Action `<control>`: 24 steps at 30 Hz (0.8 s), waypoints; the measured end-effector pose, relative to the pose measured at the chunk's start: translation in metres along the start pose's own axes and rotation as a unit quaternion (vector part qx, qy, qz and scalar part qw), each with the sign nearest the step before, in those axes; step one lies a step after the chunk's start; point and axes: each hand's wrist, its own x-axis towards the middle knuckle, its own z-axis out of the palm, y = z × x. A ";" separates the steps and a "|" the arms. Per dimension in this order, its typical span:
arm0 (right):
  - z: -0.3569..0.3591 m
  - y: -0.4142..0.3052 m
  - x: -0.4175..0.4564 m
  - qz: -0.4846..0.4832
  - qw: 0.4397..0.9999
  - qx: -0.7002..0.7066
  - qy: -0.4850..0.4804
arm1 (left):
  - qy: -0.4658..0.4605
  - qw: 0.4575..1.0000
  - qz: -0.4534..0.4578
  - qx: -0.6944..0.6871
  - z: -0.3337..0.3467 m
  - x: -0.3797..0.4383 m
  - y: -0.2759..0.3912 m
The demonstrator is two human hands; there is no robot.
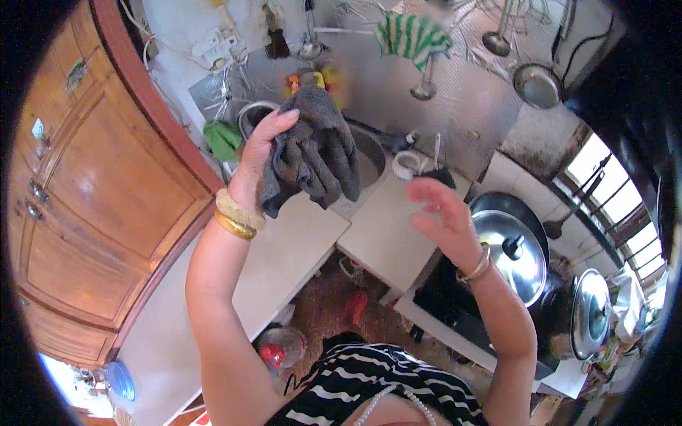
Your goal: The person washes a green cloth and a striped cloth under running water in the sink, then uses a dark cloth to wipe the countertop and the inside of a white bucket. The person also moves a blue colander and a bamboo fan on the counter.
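Observation:
My left hand [266, 138] holds up a bunched dark grey cloth [319, 149], its thumb pressed on the near side. The cloth hangs in folds in front of the sink basin [368, 154] and hides part of it. To the right, my right hand [445, 221] is raised over the counter [381, 245] with fingers apart and nothing in it. Just beyond that hand are a roll of white tape [406, 164] and a black item whose kind I cannot tell.
A lidded wok [506, 255] and a lidded pot [589, 314] stand at the right. Ladles [496, 43] and a green striped cloth [413, 40] hang on the wall. A green cloth [222, 139] lies left of the sink, near a wooden cabinet [112, 175]. Below is a plastic bottle [285, 346].

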 end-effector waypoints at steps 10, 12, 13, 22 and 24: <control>0.082 0.007 -0.034 0.159 0.945 0.231 -0.167 | 0.049 0.983 -0.134 -0.117 0.040 -0.127 -0.025; 0.094 0.011 -0.038 0.197 0.937 0.233 -0.170 | 0.071 0.980 -0.145 -0.120 0.030 -0.144 -0.016; 0.103 0.010 -0.038 0.207 0.907 0.329 -0.159 | 0.083 0.978 -0.150 -0.121 0.023 -0.152 -0.012; 0.230 -0.011 -0.006 0.196 0.781 0.536 -0.253 | 0.079 0.972 -0.169 -0.144 -0.071 -0.203 0.015; 0.252 -0.010 0.000 0.171 0.751 0.574 -0.276 | 0.111 0.968 -0.178 -0.135 -0.088 -0.213 0.021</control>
